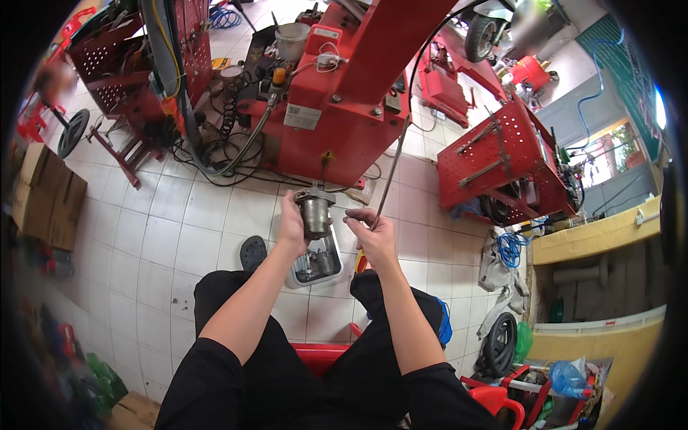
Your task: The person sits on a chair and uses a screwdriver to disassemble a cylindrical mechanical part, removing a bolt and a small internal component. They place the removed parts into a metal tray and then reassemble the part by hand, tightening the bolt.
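My left hand [290,228] is closed around the side of a grey metal cylinder-shaped part [316,218] with a flange at its top, held up in front of my knees. To its right my right hand [374,233] is closed, thumb and fingers bent, on a long thin rod [391,170] that slants up and away. A yellow and red piece [360,261], like a handle, shows below that hand in line with the rod; whether they join is hidden. Beneath the metal part, a light tray [332,278] on the floor holds several metal parts [313,264].
A large red machine [337,136] with hoses and cables stands straight ahead. Red perforated cabinets are at the left and right [494,161]. A dark clog [252,252] is left of the tray. Cardboard boxes [46,197] stand at the far left; a small tyre [499,344] is lower right.
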Action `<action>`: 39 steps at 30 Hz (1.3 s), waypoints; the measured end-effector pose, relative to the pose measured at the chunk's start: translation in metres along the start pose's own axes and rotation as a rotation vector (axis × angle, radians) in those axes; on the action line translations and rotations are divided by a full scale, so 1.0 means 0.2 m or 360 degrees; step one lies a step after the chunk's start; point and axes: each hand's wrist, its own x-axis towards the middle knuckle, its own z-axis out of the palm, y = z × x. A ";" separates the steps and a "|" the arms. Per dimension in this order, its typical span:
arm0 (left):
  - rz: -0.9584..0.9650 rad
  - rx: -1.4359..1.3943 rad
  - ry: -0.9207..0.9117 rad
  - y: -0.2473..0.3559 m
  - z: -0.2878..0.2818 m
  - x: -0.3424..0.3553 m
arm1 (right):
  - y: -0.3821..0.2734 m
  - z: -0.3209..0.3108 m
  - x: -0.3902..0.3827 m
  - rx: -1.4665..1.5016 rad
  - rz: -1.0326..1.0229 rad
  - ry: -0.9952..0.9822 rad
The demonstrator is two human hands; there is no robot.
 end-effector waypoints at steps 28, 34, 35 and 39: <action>0.0186 0.0663 0.0496 -0.17 0.03 0.01 | 0.19 0.15 0.11 -0.0686 -0.0601 0.0134; 0.0238 0.0810 0.0483 -0.18 0.00 0.02 | 0.17 0.14 0.11 -0.0798 -0.0599 0.0088; 0.0263 0.0870 0.0473 -0.18 0.00 0.02 | 0.17 0.13 0.11 -0.0815 -0.0628 0.0093; 0.0265 0.0865 0.0437 -0.19 -0.02 0.03 | 0.18 0.13 0.11 -0.0834 -0.0678 0.0129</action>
